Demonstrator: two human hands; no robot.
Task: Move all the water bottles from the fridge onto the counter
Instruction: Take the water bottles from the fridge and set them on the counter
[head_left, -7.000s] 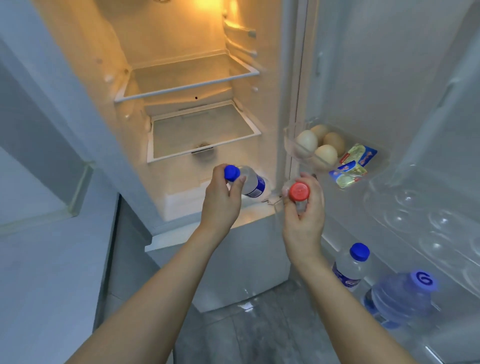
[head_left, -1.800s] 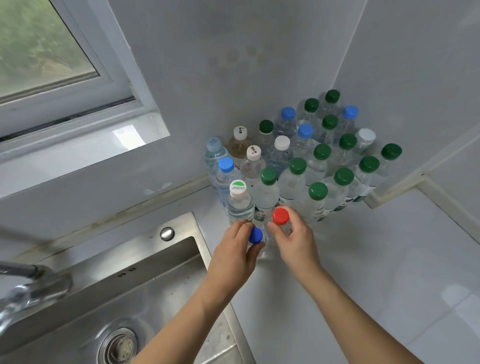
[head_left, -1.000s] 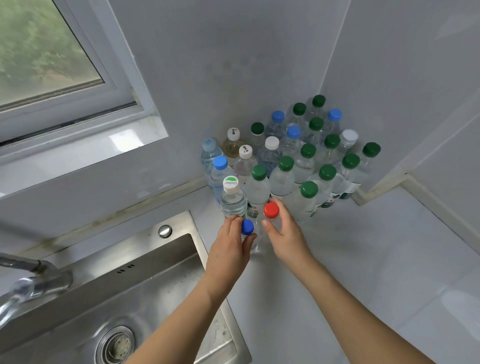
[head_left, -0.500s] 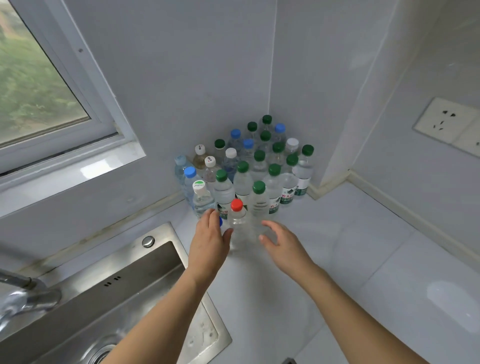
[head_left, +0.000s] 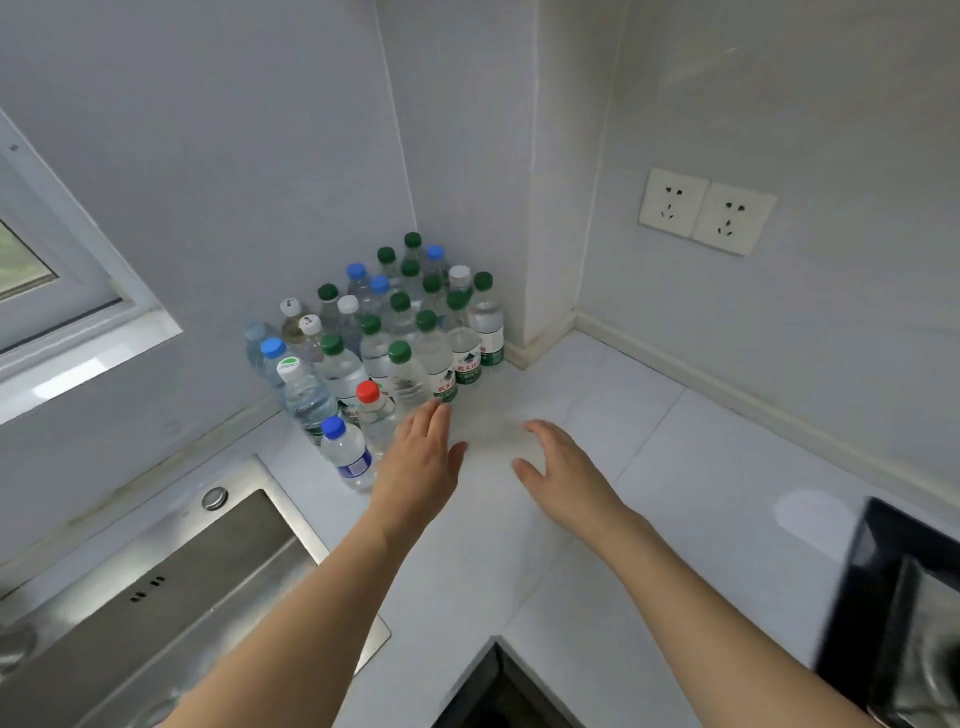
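Note:
Several clear water bottles with green, blue and white caps stand packed in the counter's corner (head_left: 400, 332). At the front of the group stand a blue-capped bottle (head_left: 347, 457) and a red-capped bottle (head_left: 375, 413), both upright on the white counter (head_left: 675, 467). My left hand (head_left: 418, 467) hovers just right of these two bottles, fingers spread, holding nothing. My right hand (head_left: 558, 470) is further right over bare counter, open and empty. The fridge is out of view.
A steel sink (head_left: 156, 597) lies at the lower left, its rim close to the blue-capped bottle. A window frame (head_left: 78, 312) is on the left wall. Two wall sockets (head_left: 706, 210) sit at the upper right. A dark appliance (head_left: 904, 613) stands at the right edge.
Both hands have let go of the blue-capped and red-capped bottles, which now stand on the counter. The hands have drawn back to the right and the view has swung right.

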